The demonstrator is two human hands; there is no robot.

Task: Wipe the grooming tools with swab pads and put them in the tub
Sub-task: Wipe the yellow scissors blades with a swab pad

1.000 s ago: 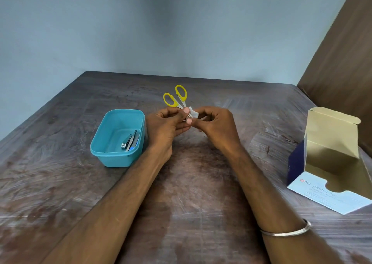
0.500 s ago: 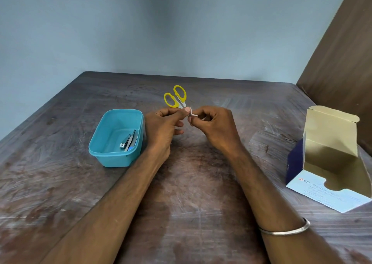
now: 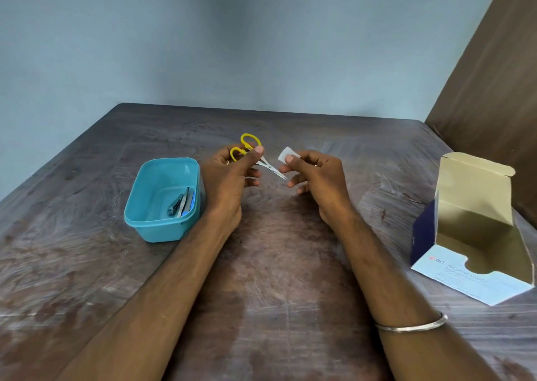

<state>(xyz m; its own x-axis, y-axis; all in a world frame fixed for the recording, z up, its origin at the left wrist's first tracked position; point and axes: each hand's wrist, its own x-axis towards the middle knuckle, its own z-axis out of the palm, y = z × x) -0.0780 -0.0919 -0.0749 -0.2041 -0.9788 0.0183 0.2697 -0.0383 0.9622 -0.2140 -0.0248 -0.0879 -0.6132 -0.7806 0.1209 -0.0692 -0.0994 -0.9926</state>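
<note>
We see the teal tub (image 3: 162, 200) on the brown surface (image 3: 276, 279), holding a nail clipper (image 3: 180, 203) and another small tool. Just right of the tub, our left hand (image 3: 229, 177) pinches small scissors (image 3: 255, 157) with yellow loops, blades closed, tips pointing right. Further right of the tub, our right hand (image 3: 316, 177) pinches a white swab pad (image 3: 287, 154), apart from the blades.

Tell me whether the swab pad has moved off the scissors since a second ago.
Yes. The swab pad, pinched in the right hand, has moved right off the scissors, toward the open box.
</note>
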